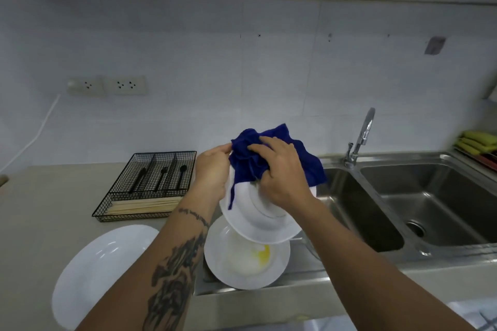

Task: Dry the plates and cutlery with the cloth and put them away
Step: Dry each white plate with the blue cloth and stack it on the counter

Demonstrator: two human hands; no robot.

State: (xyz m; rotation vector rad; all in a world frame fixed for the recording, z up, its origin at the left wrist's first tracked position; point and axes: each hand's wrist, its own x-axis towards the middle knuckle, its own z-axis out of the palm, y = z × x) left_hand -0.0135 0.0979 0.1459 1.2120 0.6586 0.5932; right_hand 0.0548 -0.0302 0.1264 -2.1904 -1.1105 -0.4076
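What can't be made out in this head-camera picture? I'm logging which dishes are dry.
- Held plate: top covered by the blue cloth and right hand; wetness unreadable.
- Lower plate: partly behind the held one; yellow patch blurred.
- Cutlery in the wire tray: too small to tell types.
- Left hand: fingertips hidden behind the plate.

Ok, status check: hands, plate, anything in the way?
Left hand grips tilted plate by its rim. Right hand presses blue cloth onto it. Yellow-smeared plate directly below; another plate on the counter, left.
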